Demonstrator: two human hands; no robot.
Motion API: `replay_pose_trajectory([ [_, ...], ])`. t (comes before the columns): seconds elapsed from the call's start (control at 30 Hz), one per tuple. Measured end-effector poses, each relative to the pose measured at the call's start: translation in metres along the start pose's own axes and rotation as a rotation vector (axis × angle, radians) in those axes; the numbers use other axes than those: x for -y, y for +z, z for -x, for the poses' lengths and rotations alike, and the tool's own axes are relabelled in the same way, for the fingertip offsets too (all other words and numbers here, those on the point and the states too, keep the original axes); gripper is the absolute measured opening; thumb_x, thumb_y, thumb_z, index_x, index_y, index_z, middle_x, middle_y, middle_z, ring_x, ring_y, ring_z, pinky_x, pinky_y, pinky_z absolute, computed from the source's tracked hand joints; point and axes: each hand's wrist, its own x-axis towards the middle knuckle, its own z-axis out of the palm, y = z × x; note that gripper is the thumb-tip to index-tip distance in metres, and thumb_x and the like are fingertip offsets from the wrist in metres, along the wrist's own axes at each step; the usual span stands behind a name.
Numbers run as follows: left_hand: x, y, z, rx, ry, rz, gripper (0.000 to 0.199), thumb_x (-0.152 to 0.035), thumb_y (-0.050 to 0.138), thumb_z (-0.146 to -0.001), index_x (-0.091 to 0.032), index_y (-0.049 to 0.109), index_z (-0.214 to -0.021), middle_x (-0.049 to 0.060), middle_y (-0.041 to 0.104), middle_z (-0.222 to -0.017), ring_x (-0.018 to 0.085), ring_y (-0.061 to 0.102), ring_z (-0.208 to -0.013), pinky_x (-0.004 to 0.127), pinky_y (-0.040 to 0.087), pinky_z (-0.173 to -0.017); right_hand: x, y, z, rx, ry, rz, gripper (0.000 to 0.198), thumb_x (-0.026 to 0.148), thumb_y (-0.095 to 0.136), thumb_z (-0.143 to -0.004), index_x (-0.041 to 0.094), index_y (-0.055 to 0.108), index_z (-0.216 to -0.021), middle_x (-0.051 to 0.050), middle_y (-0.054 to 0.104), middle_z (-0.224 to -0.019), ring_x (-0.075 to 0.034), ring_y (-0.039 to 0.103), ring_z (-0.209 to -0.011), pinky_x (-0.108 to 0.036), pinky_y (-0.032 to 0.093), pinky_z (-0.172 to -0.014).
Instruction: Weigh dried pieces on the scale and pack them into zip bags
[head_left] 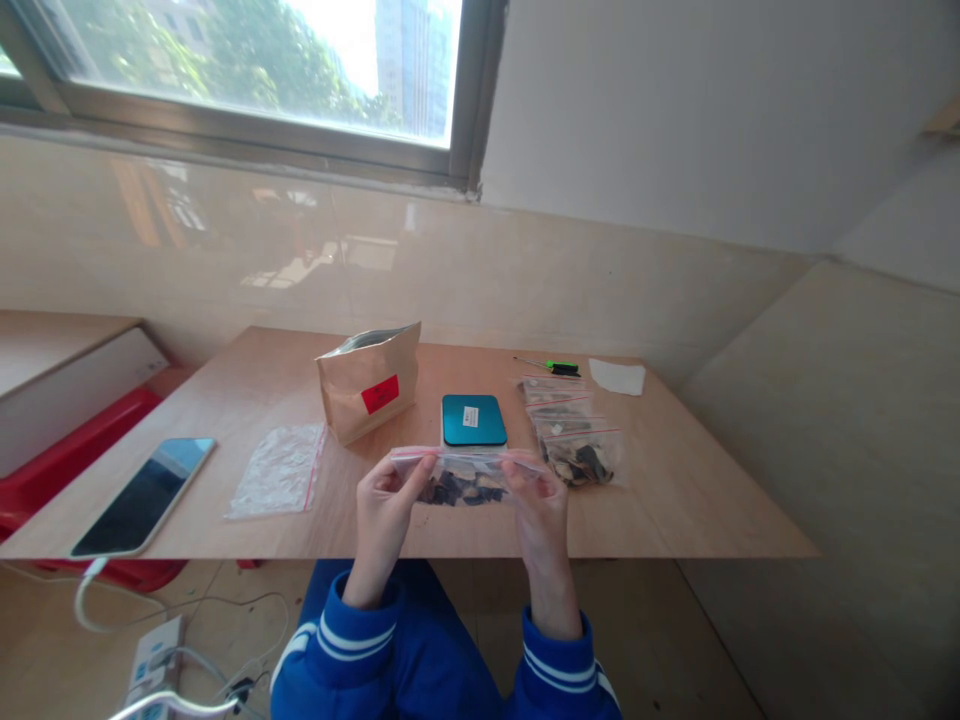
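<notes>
Both hands are raised just above the near edge of the desk point(675, 500), and a small clear zip bag point(469, 478) is stretched between them. The left hand point(386, 505) pinches the bag's left end at the red-striped top seal, thumb and fingers closed on the plastic; the right hand point(540, 510) is clamped in the same way on the right end. The bag hangs level between the two grips, and dark pieces (too small to identify) are gathered in its lower half. It sits in front of the fingers, away from the person, not resting on the wood.

Just behind the held bag lies a flat teal box point(473, 419) with a small white label. To its left stands a brown paper pouch point(369, 382), open at the top, with a red sticker on its face. An empty clear bag point(279, 468) lies flat left of the pouch, and a phone point(146, 495) lies near the desk's left corner, a white cable running from it down to the floor. To the right of the teal box lies a row of filled zip bags point(574, 430), the nearest one close beside the right hand. Behind them lie a green-handled tool point(551, 366) and a white slip of paper point(617, 376).

Blue sleeves with white stripes cover both wrists.
</notes>
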Motion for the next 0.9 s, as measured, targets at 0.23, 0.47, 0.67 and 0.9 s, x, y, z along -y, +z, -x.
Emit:
replay_pose_trajectory([
  [0.23, 0.002, 0.003, 0.005, -0.073, -0.027, -0.031, 0.024, -0.039, 0.075, -0.072, -0.015, 0.071, -0.07, 0.001, 0.067, -0.06, 0.012, 0.059, -0.054, 0.021, 0.047, -0.049, -0.005, 0.0, 0.001, -0.031, 0.001, 0.042, 0.015, 0.033, 0.075, -0.074, 0.019, 0.071, -0.071, 0.0, 0.067, -0.073, -0.014, 0.061, -0.075, -0.028, 0.049, -0.074],
  [0.47, 0.013, -0.002, 0.002, -0.006, -0.047, 0.059, 0.022, -0.038, 0.073, -0.076, -0.017, 0.07, -0.079, 0.0, 0.067, -0.07, 0.011, 0.059, -0.062, 0.019, 0.047, -0.054, -0.008, -0.003, 0.004, 0.165, 0.113, -0.046, 0.019, 0.037, 0.069, -0.081, 0.022, 0.069, -0.093, -0.001, 0.072, -0.087, -0.015, 0.066, -0.081, -0.028, 0.052, -0.077],
  [0.67, 0.009, -0.01, 0.0, 0.136, 0.039, 0.092, 0.017, -0.033, 0.068, -0.081, -0.018, 0.072, -0.086, 0.006, 0.069, -0.093, 0.017, 0.063, -0.089, 0.025, 0.051, -0.075, -0.005, -0.003, 0.005, 0.184, 0.069, -0.049, 0.018, 0.035, 0.068, -0.082, 0.022, 0.069, -0.094, -0.002, 0.072, -0.088, -0.017, 0.068, -0.082, -0.029, 0.053, -0.076],
  [0.9, 0.004, -0.009, 0.001, 0.1, 0.053, 0.042, 0.014, -0.032, 0.069, -0.08, -0.018, 0.07, -0.082, 0.003, 0.067, -0.082, 0.014, 0.063, -0.075, 0.023, 0.05, -0.067, -0.005, -0.003, 0.007, 0.097, 0.028, 0.013, 0.011, 0.033, 0.069, -0.082, 0.022, 0.069, -0.083, 0.0, 0.07, -0.08, -0.014, 0.064, -0.076, -0.027, 0.051, -0.073],
])
